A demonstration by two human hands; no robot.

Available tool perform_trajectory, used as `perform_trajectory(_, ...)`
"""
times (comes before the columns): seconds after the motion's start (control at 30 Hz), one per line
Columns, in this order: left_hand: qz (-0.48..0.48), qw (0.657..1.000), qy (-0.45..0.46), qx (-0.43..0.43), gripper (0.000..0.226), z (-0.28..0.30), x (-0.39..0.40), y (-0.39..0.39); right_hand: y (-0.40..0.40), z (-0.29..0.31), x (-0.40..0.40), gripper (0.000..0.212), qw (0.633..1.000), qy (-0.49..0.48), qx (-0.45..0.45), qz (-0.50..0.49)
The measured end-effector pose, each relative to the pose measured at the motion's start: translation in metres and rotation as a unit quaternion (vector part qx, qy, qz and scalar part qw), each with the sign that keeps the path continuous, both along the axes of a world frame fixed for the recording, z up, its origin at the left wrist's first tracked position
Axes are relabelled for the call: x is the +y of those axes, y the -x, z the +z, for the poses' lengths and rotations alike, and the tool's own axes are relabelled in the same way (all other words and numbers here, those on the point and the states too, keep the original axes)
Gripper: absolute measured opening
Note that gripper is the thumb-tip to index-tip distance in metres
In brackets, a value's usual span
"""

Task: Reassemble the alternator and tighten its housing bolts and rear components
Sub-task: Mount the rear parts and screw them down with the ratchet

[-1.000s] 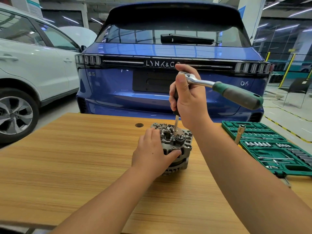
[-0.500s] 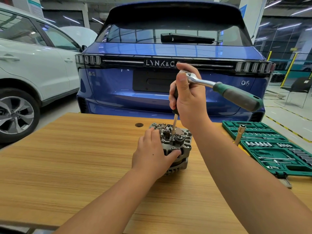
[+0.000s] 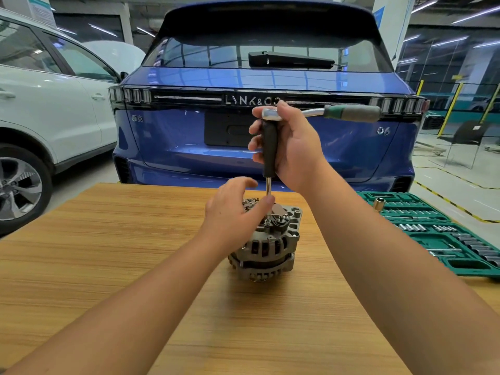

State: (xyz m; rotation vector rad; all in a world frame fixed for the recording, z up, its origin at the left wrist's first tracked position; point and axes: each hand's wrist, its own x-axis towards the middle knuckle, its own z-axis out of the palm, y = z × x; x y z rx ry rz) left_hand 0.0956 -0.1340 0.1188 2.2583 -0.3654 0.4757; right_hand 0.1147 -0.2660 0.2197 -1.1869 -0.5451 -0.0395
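The grey alternator (image 3: 270, 247) stands on the wooden table (image 3: 121, 239), rear side up, with small terminals and nuts showing on top. My right hand (image 3: 295, 147) is closed around a black driver handle (image 3: 269, 147), held upright above the alternator. A ratchet (image 3: 351, 112) with a green and grey grip sits on top of it and points right. The thin metal shaft (image 3: 268, 186) runs down to the alternator's rear. My left hand (image 3: 232, 212) hovers over the alternator's top left with fingers spread and the thumb tip against the shaft's lower end.
A green socket set case (image 3: 433, 231) lies open at the table's right edge, with a loose socket (image 3: 379, 203) upright beside it. A blue car (image 3: 189, 136) is parked just beyond the table's far edge. A white car (image 3: 54, 104) is on the left.
My left hand has let go of the alternator housing and moved up to the shaft. The ratchet handle has swung from pointing down-right to level. The view has shifted closer.
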Motion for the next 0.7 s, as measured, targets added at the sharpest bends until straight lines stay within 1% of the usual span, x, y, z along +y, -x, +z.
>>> perform_trajectory(0.03,-0.048,0.998,0.042,0.019,0.045,0.007,0.000,-0.003,0.000,0.002,-0.001,0.039,1.000,-0.008,0.004,0.001)
perform_trajectory(0.07,-0.085,0.993,0.066,0.040,0.034,0.012,-0.001,-0.005,-0.001,0.003,-0.001,0.035,1.000,-0.022,0.005,0.000)
perform_trajectory(0.1,-0.106,0.990,0.072,0.056,0.026,0.014,-0.002,-0.008,-0.001,0.003,0.001,0.032,0.999,-0.039,0.006,-0.002)
perform_trajectory(0.2,-0.115,0.990,0.050,0.058,0.036,0.006,-0.008,-0.010,-0.002,0.002,0.004,0.023,0.997,-0.075,0.000,-0.005)
perform_trajectory(0.3,-0.100,0.992,0.068,0.028,0.034,-0.008,-0.012,-0.011,-0.002,0.001,0.003,0.020,0.998,-0.066,-0.003,0.000)
perform_trajectory(0.37,-0.096,0.992,0.077,0.013,0.032,-0.011,-0.014,-0.012,-0.003,0.003,0.001,0.025,0.998,-0.059,0.016,-0.005)
perform_trajectory(0.5,-0.098,0.990,0.095,-0.018,0.032,-0.014,-0.015,-0.010,-0.005,0.013,0.002,0.041,0.992,-0.075,0.100,0.009)
perform_trajectory(0.57,-0.095,0.990,0.099,-0.032,0.033,-0.016,-0.015,-0.010,-0.005,0.017,0.001,0.044,0.990,-0.080,0.114,0.020)
perform_trajectory(0.63,-0.087,0.991,0.097,-0.039,0.035,-0.017,-0.016,-0.011,-0.003,0.019,0.003,0.035,0.992,-0.089,0.090,0.008)
perform_trajectory(0.7,-0.079,0.992,0.088,-0.037,0.035,-0.016,-0.017,-0.011,-0.003,0.018,0.004,0.030,0.995,-0.083,0.022,-0.055)
